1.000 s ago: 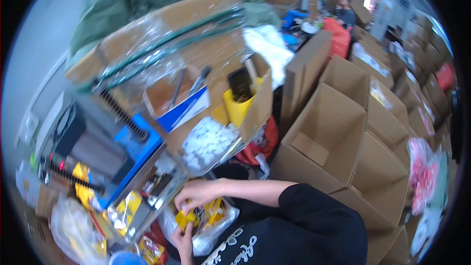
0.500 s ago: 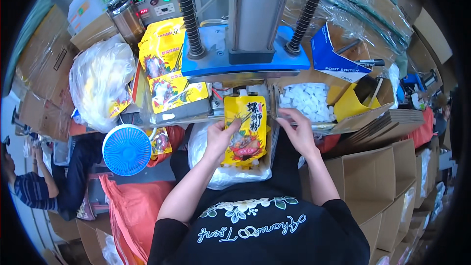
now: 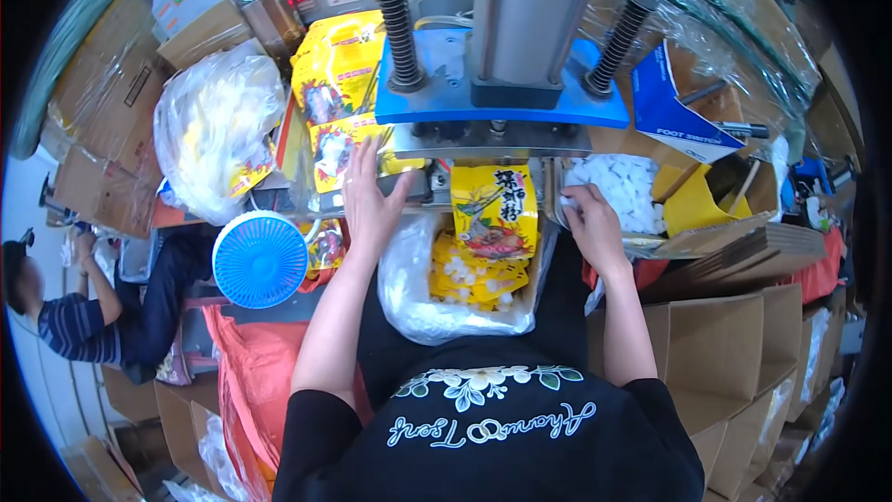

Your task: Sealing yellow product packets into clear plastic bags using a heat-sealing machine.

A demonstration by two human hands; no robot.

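Observation:
A yellow printed pouch (image 3: 497,212) lies at the front of the press (image 3: 502,110), its top end under the raised plate and its lower end overhanging the lined box. My left hand (image 3: 373,203), fingers spread and holding nothing, is over the front edge of the bench beside a stack of yellow pouches (image 3: 336,65). My right hand (image 3: 596,231) is at the near left edge of a tray of small white plastic pieces (image 3: 618,188). Its thumb and fingertips are drawn together; whatever is between them is too small to make out.
On my lap, a plastic-lined box (image 3: 409,293) holds yellow pouches with white pieces on them. A blue fan (image 3: 261,260) and a filled clear bag (image 3: 218,135) stand left. Cardboard boxes (image 3: 711,353) crowd the right. Another person (image 3: 79,325) sits far left.
My left hand has let go of the pouch and moved left toward the stack. The pouch now lies under the press. My right hand's fingers have closed by the tray. The view has shifted.

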